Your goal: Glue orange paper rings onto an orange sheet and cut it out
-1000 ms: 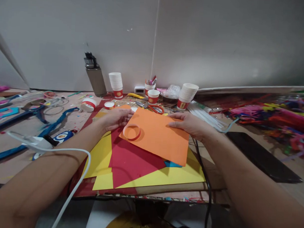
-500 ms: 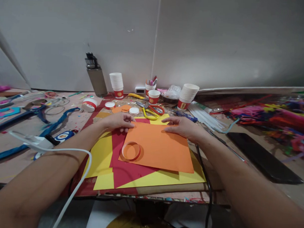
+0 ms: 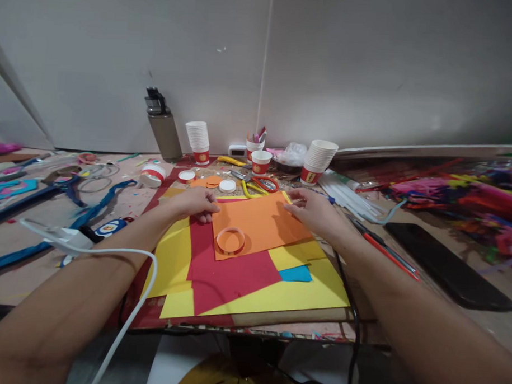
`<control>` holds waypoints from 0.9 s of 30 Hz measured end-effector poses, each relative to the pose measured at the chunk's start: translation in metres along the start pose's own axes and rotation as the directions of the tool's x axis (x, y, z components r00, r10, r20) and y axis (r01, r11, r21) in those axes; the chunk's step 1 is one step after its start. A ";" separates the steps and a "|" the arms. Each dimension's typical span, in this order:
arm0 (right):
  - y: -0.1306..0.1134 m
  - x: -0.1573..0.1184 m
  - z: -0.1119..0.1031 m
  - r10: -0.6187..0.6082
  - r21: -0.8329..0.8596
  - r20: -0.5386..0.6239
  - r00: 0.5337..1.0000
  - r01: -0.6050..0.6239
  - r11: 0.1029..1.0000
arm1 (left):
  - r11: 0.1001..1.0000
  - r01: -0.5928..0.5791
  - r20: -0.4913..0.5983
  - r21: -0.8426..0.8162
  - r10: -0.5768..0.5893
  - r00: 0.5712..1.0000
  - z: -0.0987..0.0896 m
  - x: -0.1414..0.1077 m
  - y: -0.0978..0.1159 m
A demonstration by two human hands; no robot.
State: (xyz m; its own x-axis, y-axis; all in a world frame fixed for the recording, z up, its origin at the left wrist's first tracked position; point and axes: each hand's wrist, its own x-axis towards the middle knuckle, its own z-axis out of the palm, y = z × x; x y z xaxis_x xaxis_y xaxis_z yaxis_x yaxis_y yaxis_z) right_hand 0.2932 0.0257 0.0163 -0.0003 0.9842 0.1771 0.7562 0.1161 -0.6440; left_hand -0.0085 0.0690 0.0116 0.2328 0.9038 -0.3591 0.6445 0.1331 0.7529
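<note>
An orange sheet of paper (image 3: 263,223) lies tilted over the other sheets, held at both ends. My left hand (image 3: 200,204) has its fingers closed at the sheet's upper left corner. At the upper right edge, my right hand (image 3: 308,208) pinches the same sheet between thumb and fingers. A thin red-and-white ring (image 3: 241,249), like one cut from a paper cup, rests on the orange sheet near its lower left. Underneath are red paper (image 3: 231,278), yellow paper (image 3: 319,298) and a bit of blue paper (image 3: 297,273).
Behind the sheets are scissors (image 3: 267,184), yellow-handled pliers (image 3: 247,189), orange discs (image 3: 212,181) and stacked paper cups (image 3: 320,158). A bottle (image 3: 165,135) stands by the wall. A phone (image 3: 446,266) and pens (image 3: 388,252) lie right; a white cable (image 3: 152,272) crosses my left forearm.
The orange sheet has turned, its right end swinging up and away, with the ring riding along. My right hand has moved slightly right. Blue paper and a red pen now show.
</note>
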 end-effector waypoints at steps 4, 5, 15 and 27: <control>0.000 0.001 -0.015 -0.123 -0.291 -0.142 0.982 0.077 0.954 | 0.969 -0.096 -0.060 0.229 0.113 0.992 0.004 -0.003 0.004; 0.000 0.001 -0.020 -0.142 -0.372 -0.172 0.975 0.069 0.926 | 0.955 -0.099 -0.083 0.280 0.126 0.988 0.006 -0.003 0.005; 0.018 -0.005 -0.035 0.271 -0.724 -0.077 0.959 -0.241 0.646 | 0.819 -0.100 -0.313 0.565 0.325 0.892 0.026 0.004 -0.002; 0.044 0.014 -0.034 0.439 -0.352 -0.126 0.890 -0.453 0.819 | 0.854 -0.125 -0.332 0.505 0.326 0.885 0.026 0.004 -0.004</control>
State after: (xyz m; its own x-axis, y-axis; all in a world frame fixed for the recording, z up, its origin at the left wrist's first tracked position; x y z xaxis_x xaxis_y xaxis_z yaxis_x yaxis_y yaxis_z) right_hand 0.3487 0.0400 0.0164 0.4136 0.9099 -0.0313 0.8495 -0.3981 -0.3462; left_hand 0.0091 0.0613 -0.0069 0.1739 0.9785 0.1107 0.8891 -0.2044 0.4096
